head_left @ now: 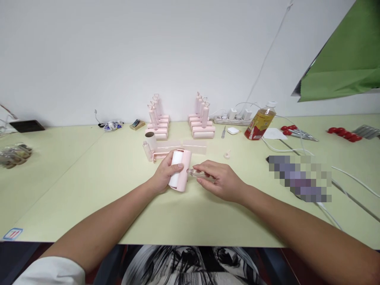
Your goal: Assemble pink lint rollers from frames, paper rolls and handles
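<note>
My left hand (pixel 164 174) is wrapped round a pink lint roller head (pixel 184 170) with a white roll inside, thumb across its front. A clear handle (pixel 203 175) lies in the fingers of my right hand (pixel 221 180), its narrow end at the side of the roller head. Just behind my hands are a cardboard-cored roll (pixel 151 140), a clear pink handle (pixel 147 151) standing upright, a pink frame (pixel 160 156) and clear plastic covers (pixel 194 147). A small pale ring-shaped part (pixel 227 155) lies to the right.
Two rows of assembled pink rollers (pixel 157 128) stand by the wall. To their right are a power strip (pixel 233 120), a drink bottle (pixel 259 122) and red-handled tools (pixel 297 132). Cables and a pixelated object (pixel 299 178) lie at the right, a dark phone (pixel 26 126) far left.
</note>
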`<move>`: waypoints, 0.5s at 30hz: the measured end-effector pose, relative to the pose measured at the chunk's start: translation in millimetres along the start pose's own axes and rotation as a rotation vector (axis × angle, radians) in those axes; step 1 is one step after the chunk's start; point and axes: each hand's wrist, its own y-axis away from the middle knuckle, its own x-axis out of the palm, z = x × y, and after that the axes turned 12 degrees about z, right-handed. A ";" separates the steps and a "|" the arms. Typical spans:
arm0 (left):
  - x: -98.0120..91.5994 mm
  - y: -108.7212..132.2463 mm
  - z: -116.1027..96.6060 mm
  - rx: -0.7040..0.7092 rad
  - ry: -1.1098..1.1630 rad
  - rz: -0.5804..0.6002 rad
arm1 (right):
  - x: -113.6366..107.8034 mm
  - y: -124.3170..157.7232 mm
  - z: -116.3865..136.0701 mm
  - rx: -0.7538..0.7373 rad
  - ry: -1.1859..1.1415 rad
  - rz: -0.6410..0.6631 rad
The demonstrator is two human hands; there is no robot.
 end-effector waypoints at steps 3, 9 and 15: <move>-1.3 -0.8 0.8 0.022 -0.041 -0.003 | 0.5 0.2 -0.4 -0.001 0.043 0.013; -2.8 -1.7 6.6 0.026 -0.166 -0.010 | 1.4 2.1 5.8 0.073 0.206 0.048; 1.0 0.6 9.7 0.023 -0.225 0.002 | 1.5 3.3 11.6 0.077 0.244 0.055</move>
